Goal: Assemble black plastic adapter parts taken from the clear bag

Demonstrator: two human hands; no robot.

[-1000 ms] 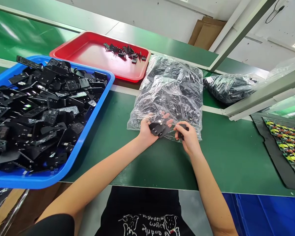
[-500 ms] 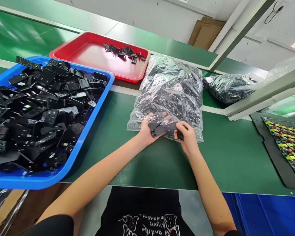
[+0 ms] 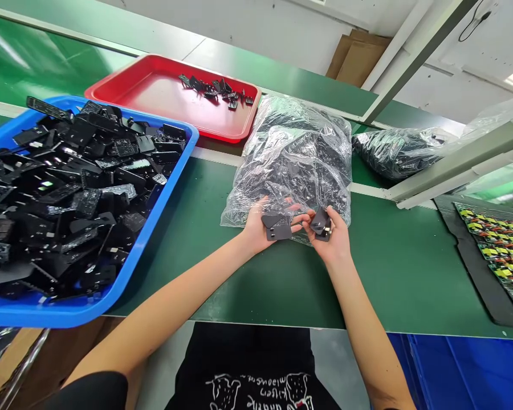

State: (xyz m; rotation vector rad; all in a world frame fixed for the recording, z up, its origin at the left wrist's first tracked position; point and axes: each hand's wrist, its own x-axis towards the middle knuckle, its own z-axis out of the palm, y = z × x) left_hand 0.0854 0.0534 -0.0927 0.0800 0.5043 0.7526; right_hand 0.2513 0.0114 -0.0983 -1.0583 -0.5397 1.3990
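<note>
My left hand (image 3: pixel 255 230) is turned palm up, with flat black plastic pieces (image 3: pixel 279 228) lying across its fingers. Small square holes show in one of them. To its right, my right hand (image 3: pixel 337 242) has its fingers curled around other small black plastic pieces (image 3: pixel 320 222); how many is hard to see. The fingertips of the two hands nearly meet. Both hands are over the near edge of a clear plastic bag (image 3: pixel 299 148) full of black parts, which lies on the green table (image 3: pixel 265 290).
A blue tray (image 3: pixel 154 225) heaped with black plastic parts stands at the left. Behind it, a red tray (image 3: pixel 154 94) holds a small pile of black pieces. Another filled bag (image 3: pixel 397 151) lies beyond the metal post (image 3: pixel 419 62). Circuit boards (image 3: pixel 500 245) rest at the far right.
My right hand has rolled palm up and its pieces have come away from those in my left hand. The pieces on my left hand now lie closer together.
</note>
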